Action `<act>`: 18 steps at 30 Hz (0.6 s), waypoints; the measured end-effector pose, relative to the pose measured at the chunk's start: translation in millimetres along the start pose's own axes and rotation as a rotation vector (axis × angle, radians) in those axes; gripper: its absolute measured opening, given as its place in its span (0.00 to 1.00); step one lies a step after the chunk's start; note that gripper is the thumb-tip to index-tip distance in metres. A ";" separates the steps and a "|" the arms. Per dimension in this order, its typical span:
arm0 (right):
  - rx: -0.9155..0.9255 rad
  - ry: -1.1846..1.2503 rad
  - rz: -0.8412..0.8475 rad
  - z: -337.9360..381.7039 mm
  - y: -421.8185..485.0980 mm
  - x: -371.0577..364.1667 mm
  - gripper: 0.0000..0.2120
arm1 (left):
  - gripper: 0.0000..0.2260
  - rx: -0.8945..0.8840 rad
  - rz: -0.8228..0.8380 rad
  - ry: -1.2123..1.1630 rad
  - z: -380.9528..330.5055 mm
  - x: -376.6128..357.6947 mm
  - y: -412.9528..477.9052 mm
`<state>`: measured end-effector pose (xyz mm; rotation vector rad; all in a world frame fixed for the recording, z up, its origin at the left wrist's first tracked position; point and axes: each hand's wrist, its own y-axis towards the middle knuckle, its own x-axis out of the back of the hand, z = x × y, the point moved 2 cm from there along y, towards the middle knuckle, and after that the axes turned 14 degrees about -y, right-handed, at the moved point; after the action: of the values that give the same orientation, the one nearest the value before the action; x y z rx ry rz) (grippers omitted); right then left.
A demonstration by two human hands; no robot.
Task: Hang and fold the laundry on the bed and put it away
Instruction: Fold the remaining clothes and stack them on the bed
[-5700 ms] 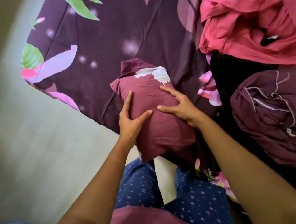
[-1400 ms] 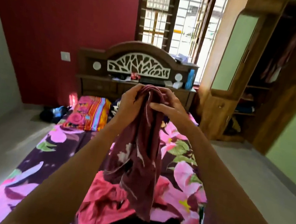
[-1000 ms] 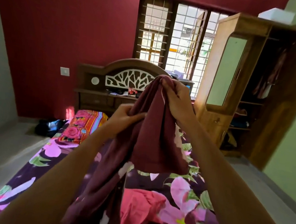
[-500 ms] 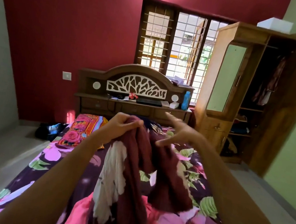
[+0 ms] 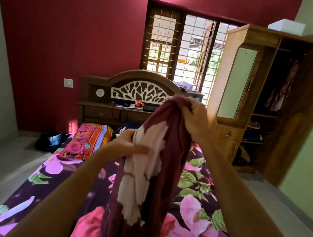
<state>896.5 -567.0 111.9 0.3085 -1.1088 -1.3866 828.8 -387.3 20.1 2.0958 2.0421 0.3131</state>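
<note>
Above the floral bed (image 5: 194, 209), the right hand (image 5: 195, 118) grips the maroon garment's (image 5: 169, 161) top while the left hand (image 5: 125, 146) pinches its white-patched side.

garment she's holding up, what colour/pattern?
Maroon garment with large off-white patches, gripped by the left hand and right hand; head view.

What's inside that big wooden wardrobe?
The wardrobe is open on one side: hanging clothes above, a red bundle and other things on shelves below. Whatever is behind its closed mirror door is hidden.
</note>
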 end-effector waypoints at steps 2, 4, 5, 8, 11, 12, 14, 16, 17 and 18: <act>-0.159 0.135 -0.139 -10.8 9.3 13.1 0.09 | 0.16 0.119 0.060 0.117 15.4 10.7 -4.5; -0.308 0.255 -0.241 -24.1 15.9 21.6 0.09 | 0.11 0.213 0.101 0.179 24.2 17.1 -8.9; -0.368 0.275 -0.257 -31.9 17.5 23.3 0.08 | 0.10 0.239 0.080 0.193 24.3 19.1 -8.7; -0.480 0.207 -0.122 -57.8 9.2 18.6 0.11 | 0.03 0.201 -0.047 0.077 4.5 14.1 -4.0; -0.536 0.158 -0.025 -83.4 -11.6 15.3 0.12 | 0.09 0.057 -0.080 0.087 -21.2 8.7 8.8; -0.540 0.194 -0.035 -86.4 -18.4 18.3 0.12 | 0.09 -0.011 -0.106 0.154 -29.1 11.3 13.1; -0.514 0.314 -0.008 -84.4 -30.6 29.0 0.09 | 0.10 -0.108 -0.202 0.352 -34.4 23.7 20.2; -0.401 0.449 0.278 -77.2 -40.4 38.9 0.08 | 0.12 -0.156 -0.324 0.505 -39.3 33.6 22.8; -0.294 0.476 0.538 -71.4 -45.1 43.0 0.09 | 0.11 -0.193 -0.358 0.528 -40.7 36.4 25.5; -0.187 0.450 0.813 -66.6 -51.7 44.1 0.12 | 0.10 -0.217 -0.367 0.500 -43.8 34.4 26.5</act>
<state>906.6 -645.6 59.3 0.0113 -0.6050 -0.6367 842.5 -353.9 70.2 1.5818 2.4660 1.0235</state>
